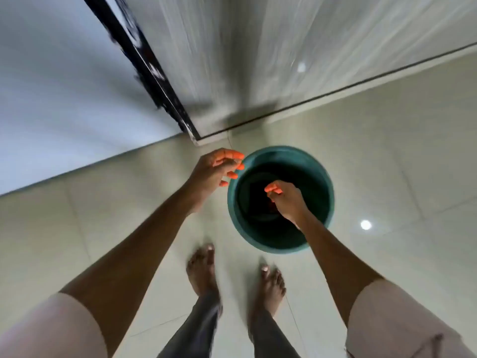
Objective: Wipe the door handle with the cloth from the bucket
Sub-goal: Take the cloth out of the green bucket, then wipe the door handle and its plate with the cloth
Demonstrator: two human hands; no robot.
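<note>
Green bucket (281, 200) | right hand (286, 200) over it, grip curled empty | left hand (211, 171) spread

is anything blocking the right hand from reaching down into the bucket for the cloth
Nothing visible does. The right hand hangs over the open mouth of the green bucket, which has no lid or cover. The left hand sits off by the rim, outside it. The inside is too dark to make out the cloth itself.

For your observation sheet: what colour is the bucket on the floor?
Teal green, with a dark inside; the head view shows the bucket best.
</note>
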